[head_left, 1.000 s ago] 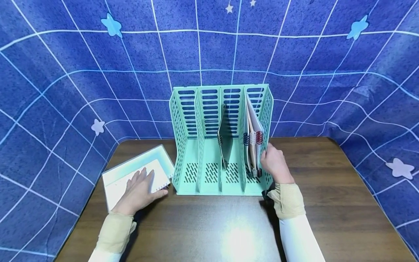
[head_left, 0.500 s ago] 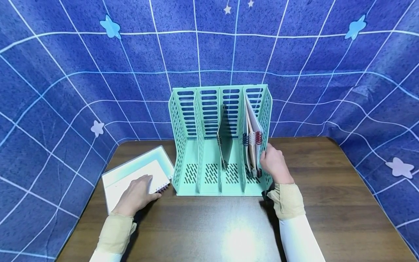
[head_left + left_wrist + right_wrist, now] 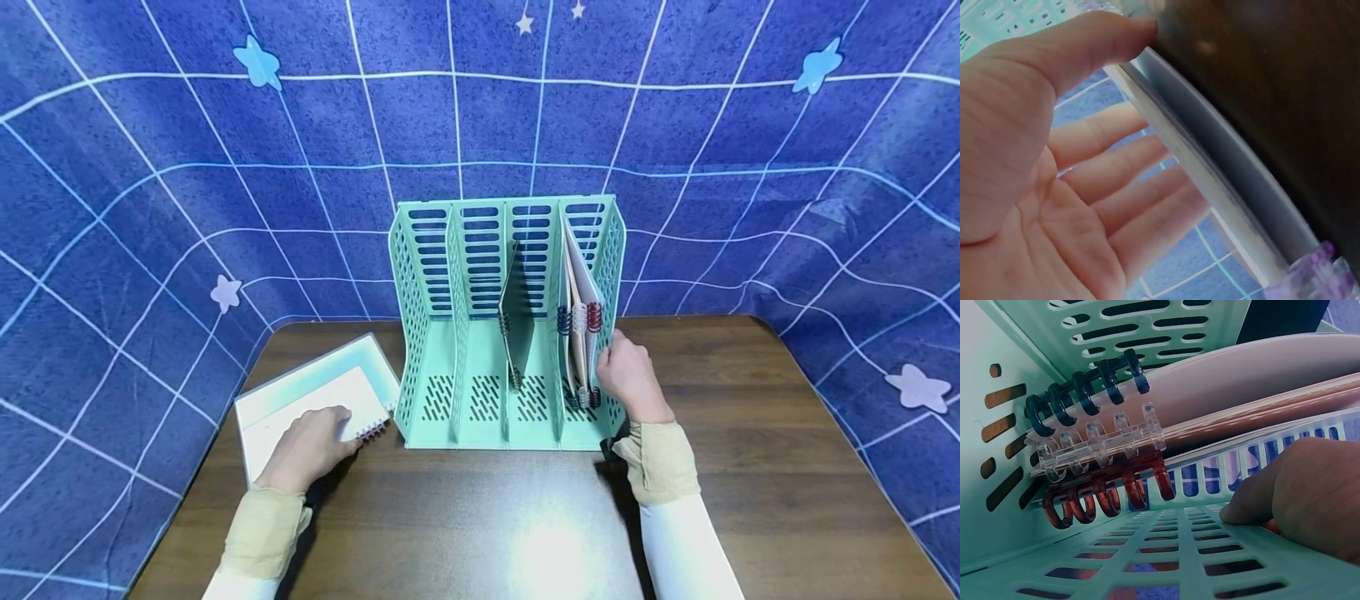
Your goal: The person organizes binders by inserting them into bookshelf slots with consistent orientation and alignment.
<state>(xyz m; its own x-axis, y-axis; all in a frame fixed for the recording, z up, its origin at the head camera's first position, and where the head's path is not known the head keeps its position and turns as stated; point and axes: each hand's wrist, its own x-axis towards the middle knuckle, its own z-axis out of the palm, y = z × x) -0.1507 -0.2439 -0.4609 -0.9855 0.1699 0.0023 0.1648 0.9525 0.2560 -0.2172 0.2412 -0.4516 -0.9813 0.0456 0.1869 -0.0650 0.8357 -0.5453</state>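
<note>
A white and teal ring-bound notebook [image 3: 348, 385] lies on the table left of the mint-green file rack [image 3: 480, 437]. My left hand [image 3: 306, 450] rests over its near part, fingers bent on the cover and thumb by the bound edge. In the left wrist view the fingers reach past the page edge [image 3: 1204, 178], fingertips hidden, and purple rings [image 3: 1313, 275] show at a corner. My right hand [image 3: 628, 377] grips the rack's right wall, thumb inside. Beside it, several ring-bound notebooks [image 3: 581, 333] stand in the rightmost slot, with dark blue, clear and red rings.
A dark notebook [image 3: 517, 317] leans in the third slot from the left. The brown wooden table [image 3: 757, 467] extends to both sides and in front of the rack. A blue patterned cloth [image 3: 480, 117] hangs behind and around the table.
My left hand's fingers, spread flat on the notebook a second ago, have drawn in and bent, and the thumb has pulled back left. The right hand keeps its hold on the rack.
</note>
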